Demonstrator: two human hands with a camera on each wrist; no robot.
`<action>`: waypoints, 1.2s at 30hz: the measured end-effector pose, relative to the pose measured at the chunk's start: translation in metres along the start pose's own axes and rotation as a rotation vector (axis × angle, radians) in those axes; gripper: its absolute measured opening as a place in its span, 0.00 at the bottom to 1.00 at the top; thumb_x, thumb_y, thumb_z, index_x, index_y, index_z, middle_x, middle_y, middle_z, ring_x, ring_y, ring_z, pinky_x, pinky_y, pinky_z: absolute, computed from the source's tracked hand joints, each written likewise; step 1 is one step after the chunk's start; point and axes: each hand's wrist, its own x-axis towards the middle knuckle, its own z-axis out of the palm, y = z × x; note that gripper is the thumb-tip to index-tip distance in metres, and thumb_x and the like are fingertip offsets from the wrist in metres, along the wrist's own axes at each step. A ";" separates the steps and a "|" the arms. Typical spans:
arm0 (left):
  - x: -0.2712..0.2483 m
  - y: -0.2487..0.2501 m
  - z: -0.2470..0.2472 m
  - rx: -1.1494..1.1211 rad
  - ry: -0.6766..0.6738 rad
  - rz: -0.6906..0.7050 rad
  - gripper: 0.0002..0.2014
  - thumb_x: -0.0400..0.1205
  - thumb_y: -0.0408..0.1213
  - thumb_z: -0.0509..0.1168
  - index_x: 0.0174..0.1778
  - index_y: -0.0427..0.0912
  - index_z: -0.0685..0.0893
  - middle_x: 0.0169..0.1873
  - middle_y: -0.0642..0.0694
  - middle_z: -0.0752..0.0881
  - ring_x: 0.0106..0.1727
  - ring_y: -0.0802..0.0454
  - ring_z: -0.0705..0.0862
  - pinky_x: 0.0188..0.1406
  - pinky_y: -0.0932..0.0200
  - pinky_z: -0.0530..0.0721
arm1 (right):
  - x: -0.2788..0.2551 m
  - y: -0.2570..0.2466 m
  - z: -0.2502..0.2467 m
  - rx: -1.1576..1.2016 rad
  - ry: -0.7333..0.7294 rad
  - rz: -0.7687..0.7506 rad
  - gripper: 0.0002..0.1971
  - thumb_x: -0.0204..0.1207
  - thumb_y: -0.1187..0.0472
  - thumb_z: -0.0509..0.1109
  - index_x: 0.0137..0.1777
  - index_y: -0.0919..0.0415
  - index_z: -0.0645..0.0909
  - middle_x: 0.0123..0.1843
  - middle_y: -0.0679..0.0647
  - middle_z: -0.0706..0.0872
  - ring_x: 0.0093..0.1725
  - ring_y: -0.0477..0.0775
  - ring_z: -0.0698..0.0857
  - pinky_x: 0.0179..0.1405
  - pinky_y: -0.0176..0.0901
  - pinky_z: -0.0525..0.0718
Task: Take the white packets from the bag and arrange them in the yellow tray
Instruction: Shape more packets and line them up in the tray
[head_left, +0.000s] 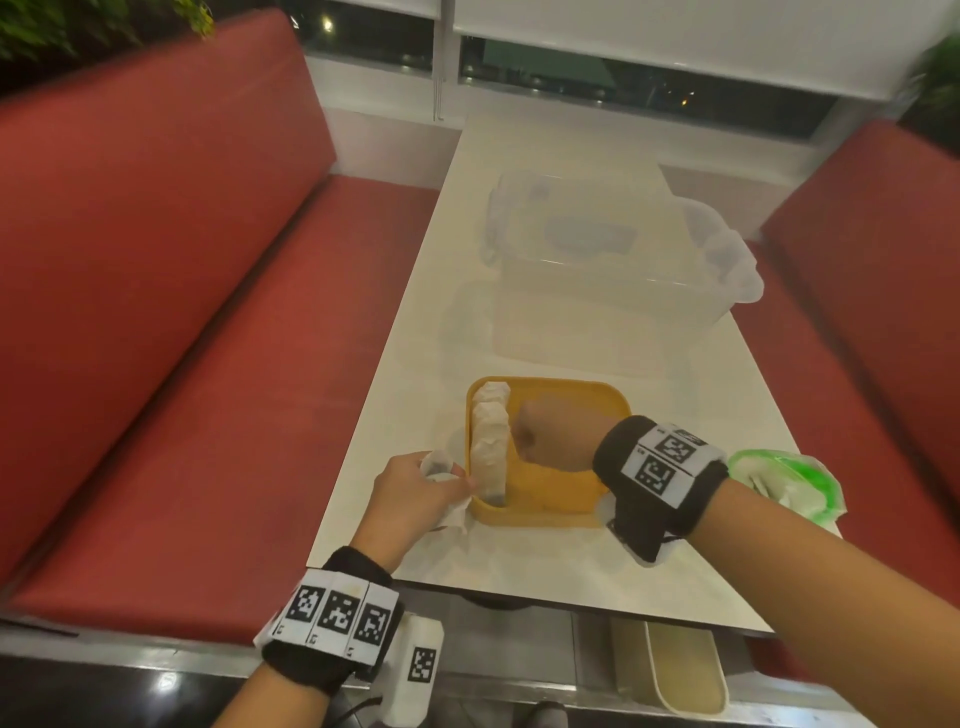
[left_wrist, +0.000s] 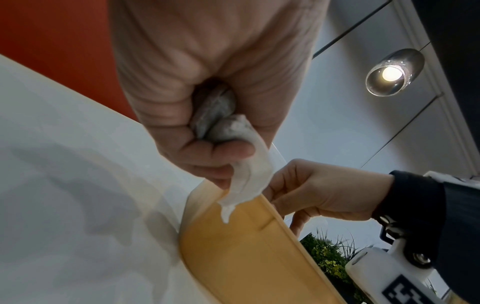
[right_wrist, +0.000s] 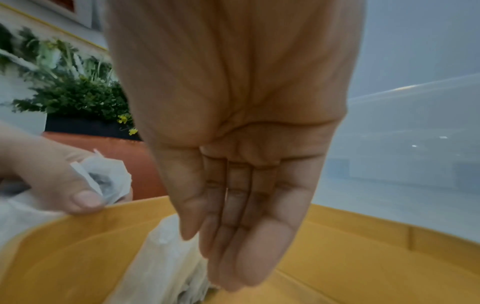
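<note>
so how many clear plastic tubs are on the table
1. The clear tub sits on the table beyond the yellow tray, at the far end.

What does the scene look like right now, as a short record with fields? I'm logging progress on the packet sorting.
left hand: left hand grips white packets just outside the tray's left wall
right hand: right hand inside the tray, straight fingers against the row
yellow tray: yellow tray on the white table
row of packets: row of packets standing on edge along the left wall
green bag: green bag right of the tray
clear bin: clear bin behind the tray
</note>
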 end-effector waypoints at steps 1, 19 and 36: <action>0.000 0.000 0.000 0.000 -0.002 -0.004 0.03 0.72 0.38 0.75 0.37 0.45 0.88 0.36 0.46 0.85 0.39 0.48 0.83 0.34 0.58 0.82 | 0.000 0.000 -0.001 -0.010 -0.004 0.006 0.07 0.79 0.63 0.65 0.44 0.60 0.84 0.35 0.51 0.81 0.37 0.52 0.78 0.27 0.35 0.69; -0.017 0.054 -0.022 -0.969 -0.437 -0.241 0.24 0.76 0.32 0.62 0.68 0.28 0.77 0.58 0.34 0.83 0.51 0.45 0.85 0.46 0.57 0.88 | -0.034 -0.006 -0.009 0.616 0.364 -0.291 0.25 0.70 0.59 0.79 0.66 0.44 0.79 0.61 0.41 0.80 0.53 0.42 0.82 0.44 0.27 0.80; -0.019 0.058 0.001 -1.061 -0.476 -0.347 0.18 0.78 0.21 0.55 0.64 0.24 0.79 0.53 0.28 0.86 0.47 0.40 0.91 0.39 0.60 0.91 | -0.053 0.006 -0.012 0.601 0.885 -0.260 0.08 0.79 0.66 0.69 0.50 0.58 0.89 0.43 0.47 0.91 0.43 0.46 0.88 0.45 0.47 0.87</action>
